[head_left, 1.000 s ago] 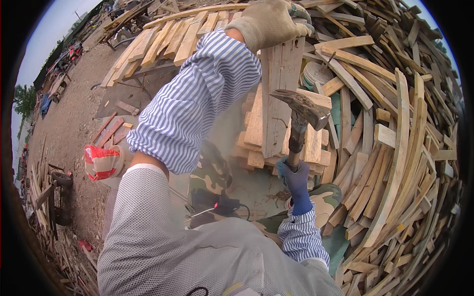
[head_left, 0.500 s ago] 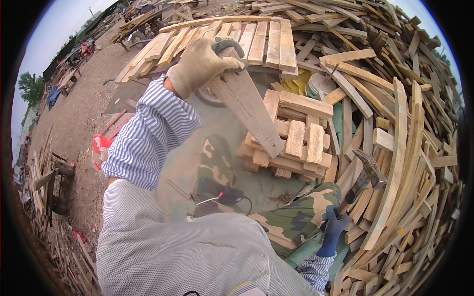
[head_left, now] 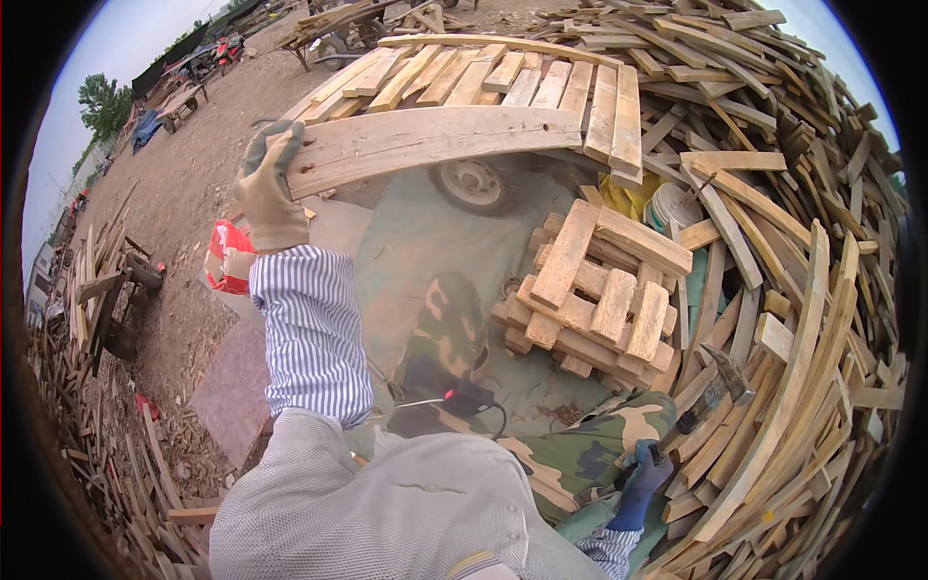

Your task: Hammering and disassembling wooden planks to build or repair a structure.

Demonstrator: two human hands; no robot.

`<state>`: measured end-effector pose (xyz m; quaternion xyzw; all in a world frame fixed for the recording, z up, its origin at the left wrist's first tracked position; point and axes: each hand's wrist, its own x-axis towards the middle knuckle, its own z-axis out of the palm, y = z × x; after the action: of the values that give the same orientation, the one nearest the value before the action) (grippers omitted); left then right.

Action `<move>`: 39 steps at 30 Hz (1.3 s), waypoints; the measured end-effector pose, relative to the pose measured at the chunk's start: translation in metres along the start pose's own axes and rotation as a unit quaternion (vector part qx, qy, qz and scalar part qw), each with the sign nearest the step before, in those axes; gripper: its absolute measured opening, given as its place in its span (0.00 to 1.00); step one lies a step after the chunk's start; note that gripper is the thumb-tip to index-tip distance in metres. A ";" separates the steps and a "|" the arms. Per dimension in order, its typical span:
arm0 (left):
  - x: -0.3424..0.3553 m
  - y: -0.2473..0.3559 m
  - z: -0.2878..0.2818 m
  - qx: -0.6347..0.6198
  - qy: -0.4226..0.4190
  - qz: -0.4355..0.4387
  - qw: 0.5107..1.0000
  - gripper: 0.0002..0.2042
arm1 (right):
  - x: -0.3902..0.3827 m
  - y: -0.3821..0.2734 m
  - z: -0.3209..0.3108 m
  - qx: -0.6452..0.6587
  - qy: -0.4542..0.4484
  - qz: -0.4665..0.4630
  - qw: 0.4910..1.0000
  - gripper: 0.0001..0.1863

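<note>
Gloved in cream and grey, my left hand (head_left: 272, 191) is closed round the left end of a long wooden board (head_left: 435, 145). The board is raised and reaches across to the right, its far end overlapping the row of planks behind. My right hand (head_left: 648, 472), in a dark blue glove, grips the handle of a hammer (head_left: 710, 391) low at the right, beside my camouflage-clad knee. The hammer's metal head points up and away, over loose wood. Between the board and the hammer stands a crisscross stack of short wood blocks (head_left: 609, 290).
A slatted row of planks (head_left: 493, 72) lies ahead, with a wheel (head_left: 472, 184) below it. A large heap of loose boards (head_left: 802, 261) fills the right side. A white bucket (head_left: 672, 208) stands by the stack. At left are a red and white bag (head_left: 228, 256) and more scrap wood (head_left: 97, 290).
My left hand has swung left and down with the board, turning it from pointing toward me to lying across the view. My right hand still holds the hammer low. The view has shifted slightly.
</note>
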<state>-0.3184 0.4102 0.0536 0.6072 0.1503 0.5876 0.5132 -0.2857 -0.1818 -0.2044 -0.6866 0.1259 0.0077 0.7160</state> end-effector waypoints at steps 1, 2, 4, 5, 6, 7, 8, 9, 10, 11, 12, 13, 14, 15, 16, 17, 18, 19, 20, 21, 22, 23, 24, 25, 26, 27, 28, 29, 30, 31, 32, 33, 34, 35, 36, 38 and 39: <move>0.009 -0.027 0.018 -0.037 0.045 0.004 0.998 0.08 | 0.001 -0.003 0.003 -0.011 0.010 0.012 1.000 0.05; 0.023 -0.057 0.033 -0.070 0.091 0.011 0.993 0.09 | 0.002 -0.007 0.010 -0.020 -0.002 0.014 1.000 0.05; 0.052 -0.139 0.077 0.153 0.080 0.064 0.983 0.12 | 0.009 -0.010 0.017 -0.032 -0.013 0.016 0.999 0.05; 0.066 -0.173 0.103 0.191 -0.006 -0.096 0.977 0.16 | 0.009 -0.011 0.014 -0.044 -0.028 0.024 0.998 0.05; 0.045 -0.160 0.149 0.155 -0.085 -0.263 0.949 0.21 | 0.011 -0.012 0.010 -0.054 -0.007 0.029 0.998 0.05; 0.029 -0.168 0.178 -0.018 -0.021 -0.394 0.919 0.23 | 0.012 -0.013 0.010 -0.055 0.006 0.033 0.998 0.05; 0.007 -0.187 0.195 0.022 -0.040 -0.327 0.944 0.23 | 0.015 -0.015 0.012 -0.086 0.001 0.038 0.996 0.05; -0.022 -0.204 0.206 -0.038 -0.119 -0.294 0.948 0.20 | 0.016 -0.016 0.013 -0.119 0.000 0.045 0.992 0.05; -0.057 -0.197 0.215 0.010 -0.168 -0.298 0.940 0.17 | 0.013 -0.019 0.016 -0.112 0.009 0.061 0.992 0.04; -0.086 -0.218 0.217 0.046 -0.234 -0.271 0.933 0.17 | 0.011 -0.019 0.016 -0.112 0.013 0.067 0.991 0.04; -0.114 -0.240 0.217 0.081 -0.298 -0.242 0.920 0.17 | 0.012 -0.019 0.015 -0.114 0.009 0.076 0.991 0.04; -0.142 -0.238 0.223 0.110 -0.324 -0.230 0.911 0.18 | 0.011 -0.019 0.011 -0.117 0.009 0.085 0.990 0.04; -0.166 -0.233 0.224 0.141 -0.348 -0.214 0.902 0.19 | 0.008 -0.021 0.011 -0.117 0.016 0.089 0.989 0.04; -0.183 -0.227 0.223 0.129 -0.371 -0.257 0.883 0.19 | 0.006 -0.025 0.011 -0.103 0.020 0.098 0.990 0.04; -0.197 -0.221 0.221 0.119 -0.391 -0.298 0.863 0.19 | 0.003 -0.026 0.008 -0.089 0.022 0.106 0.990 0.04; -0.208 -0.222 0.216 0.122 -0.393 -0.300 0.861 0.19 | 0.001 -0.025 0.006 -0.089 0.023 0.111 0.990 0.04; -0.220 -0.228 0.211 0.163 -0.450 -0.281 0.832 0.21 | -0.001 -0.022 0.002 -0.089 0.029 0.106 0.990 0.04; -0.227 -0.222 0.209 0.201 -0.508 -0.260 0.796 0.23 | -0.003 -0.022 0.003 -0.088 0.039 0.103 0.990 0.04; -0.234 -0.216 0.206 0.205 -0.526 -0.213 0.798 0.22 | -0.006 -0.022 0.003 -0.085 0.043 0.108 0.990 0.04; -0.238 -0.211 0.207 0.208 -0.532 -0.212 0.793 0.22 | -0.008 -0.024 0.002 -0.085 0.052 0.109 0.989 0.04; -0.240 -0.199 0.210 0.236 -0.563 -0.200 0.767 0.21 | -0.010 -0.027 0.002 -0.086 0.062 0.110 0.988 0.04; -0.245 -0.193 0.212 0.264 -0.593 -0.186 0.737 0.20 | -0.010 -0.026 -0.001 -0.083 0.070 0.117 0.987 0.04; -0.255 -0.202 0.213 0.261 -0.619 -0.174 0.719 0.21 | -0.012 -0.024 -0.005 -0.093 0.070 0.115 0.987 0.04; -0.261 -0.202 0.215 0.259 -0.632 -0.173 0.710 0.21 | -0.013 -0.023 -0.008 -0.102 0.075 0.114 0.985 0.04; -0.272 -0.201 0.219 0.249 -0.644 -0.186 0.699 0.21 | -0.020 -0.025 -0.013 -0.106 0.091 0.109 0.984 0.04; -0.283 -0.201 0.222 0.238 -0.657 -0.200 0.687 0.22 | -0.021 -0.026 -0.015 -0.081 0.097 0.124 0.984 0.05; -0.291 -0.207 0.218 0.211 -0.645 -0.199 0.707 0.21 | -0.018 -0.018 -0.017 -0.082 0.092 0.123 0.985 0.06; -0.296 -0.202 0.222 0.205 -0.671 -0.206 0.683 0.21 | -0.018 -0.020 -0.015 -0.064 0.090 0.130 0.985 0.06; -0.300 -0.203 0.221 0.209 -0.690 -0.171 0.671 0.21 | -0.016 -0.014 -0.015 -0.068 0.093 0.121 0.986 0.06; -0.310 -0.205 0.226 0.210 -0.708 -0.135 0.660 0.21 | -0.017 -0.012 -0.017 -0.067 0.110 0.129 0.983 0.06; -0.322 -0.208 0.233 0.205 -0.719 -0.134 0.650 0.21 | -0.017 -0.010 -0.018 -0.061 0.100 0.126 0.985 0.06; -0.336 -0.215 0.239 0.230 -0.729 -0.117 0.634 0.21 | -0.018 -0.009 -0.020 -0.055 0.089 0.122 0.987 0.06; -0.347 -0.218 0.247 0.256 -0.737 -0.099 0.617 0.21 | -0.021 -0.007 -0.023 -0.053 0.102 0.112 0.987 0.07; -0.353 -0.207 0.262 0.248 -0.748 -0.096 0.608 0.21 | -0.024 -0.006 -0.025 -0.052 0.118 0.117 0.985 0.07; -0.358 -0.194 0.279 0.244 -0.756 -0.124 0.594 0.21 | -0.026 -0.007 -0.027 -0.043 0.126 0.122 0.984 0.07; -0.357 -0.157 0.309 0.210 -0.756 -0.173 0.595 0.20 | -0.026 -0.008 -0.029 -0.041 0.137 0.131 0.981 0.08; -0.365 -0.164 0.318 0.198 -0.767 -0.168 0.587 0.20 | -0.026 -0.008 -0.029 -0.041 0.156 0.131 0.978 0.08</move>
<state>-0.0698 0.0515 -0.2127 0.8833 -0.0872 -0.2367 0.3950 -0.3149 -0.2065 -0.1924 -0.6860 0.3241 -0.0005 0.6514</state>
